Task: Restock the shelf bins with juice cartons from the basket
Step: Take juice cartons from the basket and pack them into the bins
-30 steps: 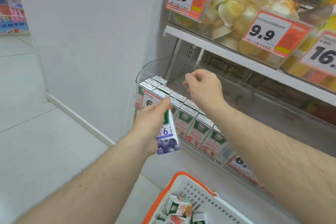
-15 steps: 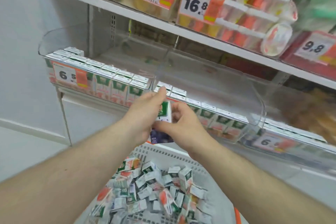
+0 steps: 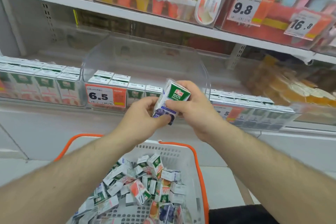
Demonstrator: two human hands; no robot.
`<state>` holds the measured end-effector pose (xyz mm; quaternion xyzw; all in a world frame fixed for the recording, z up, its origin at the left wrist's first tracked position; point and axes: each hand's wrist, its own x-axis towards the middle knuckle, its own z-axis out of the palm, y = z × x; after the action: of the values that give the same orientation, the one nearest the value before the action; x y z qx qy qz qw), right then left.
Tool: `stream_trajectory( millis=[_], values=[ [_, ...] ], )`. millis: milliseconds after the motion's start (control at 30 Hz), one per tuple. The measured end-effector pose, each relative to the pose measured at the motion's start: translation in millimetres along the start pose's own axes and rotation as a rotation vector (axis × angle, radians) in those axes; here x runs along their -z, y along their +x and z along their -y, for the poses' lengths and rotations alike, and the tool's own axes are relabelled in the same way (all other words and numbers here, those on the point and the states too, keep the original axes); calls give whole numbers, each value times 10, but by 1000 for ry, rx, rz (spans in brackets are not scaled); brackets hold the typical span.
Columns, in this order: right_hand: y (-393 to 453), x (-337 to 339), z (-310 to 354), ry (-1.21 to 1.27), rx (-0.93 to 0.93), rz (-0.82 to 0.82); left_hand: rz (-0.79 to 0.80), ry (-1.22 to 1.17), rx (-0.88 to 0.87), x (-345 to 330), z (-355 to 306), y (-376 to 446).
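Note:
Both my hands hold one blueberry juice carton (image 3: 172, 98), white and green with purple fruit at its foot, in front of the middle clear shelf bin (image 3: 145, 63). My left hand (image 3: 143, 116) grips its lower left side, thumb on the purple print. My right hand (image 3: 194, 107) wraps its right side and top. The middle bin holds several cartons (image 3: 112, 78) along its front and left, with a 6.5 price tag (image 3: 105, 96). Below, the white basket (image 3: 181, 152) with an orange rim holds several mixed juice cartons (image 3: 145, 183).
The left bin holds a row of red-fruit cartons (image 3: 45, 85). A right bin (image 3: 254, 109) holds another row of cartons. The shelf above (image 3: 163, 22) carries packaged desserts and price tags 16.8 and 9.8. Orange bags (image 3: 291, 87) lie at far right.
The view has swung right from the left bin to the middle bin. My right hand has come down from the left bin and joined my left hand on the blueberry carton, which is raised higher.

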<state>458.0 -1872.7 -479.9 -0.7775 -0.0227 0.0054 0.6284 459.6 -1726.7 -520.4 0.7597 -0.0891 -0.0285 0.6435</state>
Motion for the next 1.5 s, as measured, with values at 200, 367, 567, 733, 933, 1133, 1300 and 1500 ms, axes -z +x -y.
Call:
stream_trajectory(
  millis=[200, 367, 567, 733, 933, 1133, 1300, 1500],
  values=[
    [141, 706, 163, -409, 258, -101, -13, 71, -153, -526, -185, 365],
    [440, 1119, -2, -51, 231, -266, -120, 80, -217, -890, -318, 751],
    [644, 1410, -179, 211, 260, -518, -271, 564, -372, -1147, -187, 955],
    [698, 1838, -204, 44, 377, -705, -274, 759, -879, -1642, -173, 776],
    [648, 2907, -321, -614, 186, -640, 13, 1211, -601, -2283, -159, 900],
    [816, 3478, -438, -1403, -187, -410, -22, 1293, -571, -2430, -75, 975],
    [841, 3406, -464, -1618, -340, -79, -63, 1239, -584, -2405, -46, 1006],
    [885, 3364, -466, -1687, -523, 73, -20, 1227, -553, -2408, -76, 1010]
  ],
)
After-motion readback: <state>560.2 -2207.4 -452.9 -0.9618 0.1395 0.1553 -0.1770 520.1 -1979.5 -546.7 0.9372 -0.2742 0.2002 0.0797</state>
